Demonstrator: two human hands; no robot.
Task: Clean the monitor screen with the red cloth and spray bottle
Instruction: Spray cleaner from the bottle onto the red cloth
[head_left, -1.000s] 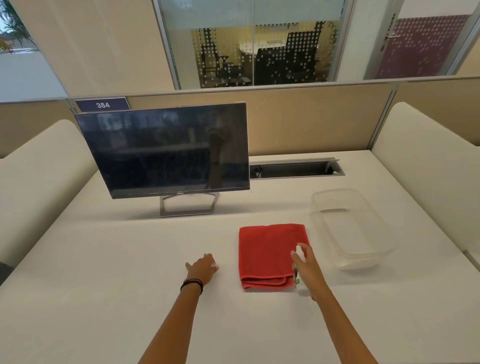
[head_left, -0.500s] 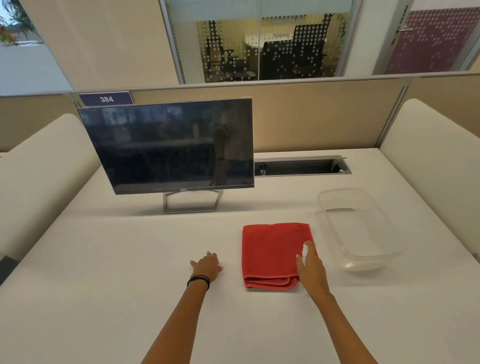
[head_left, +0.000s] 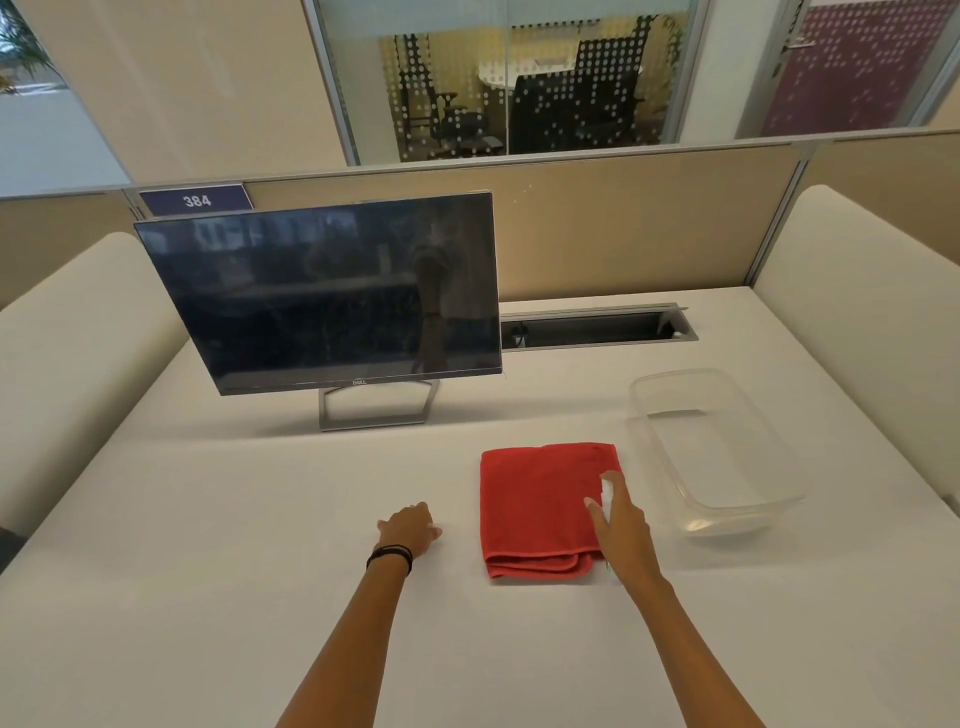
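The dark monitor (head_left: 322, 296) stands on its metal foot at the back left of the white desk (head_left: 208, 597), screen facing me. A folded red cloth (head_left: 537, 504) lies flat in front of me. My right hand (head_left: 623, 530) is at the cloth's right edge and wraps round a small spray bottle (head_left: 607, 487). Only the bottle's white top shows past my fingers; the rest is hidden under my palm. My left hand (head_left: 410, 530) rests on the desk to the left of the cloth, fingers loosely curled, holding nothing.
A clear plastic container (head_left: 779, 467) sits just right of the cloth. An open cable slot (head_left: 597, 327) runs along the back of the desk, below the beige partition. Padded white side panels border the desk on both sides.
My right hand has settled lower over the spray bottle, so its body and green label no longer show. My left hand and the cloth have stayed where they were.
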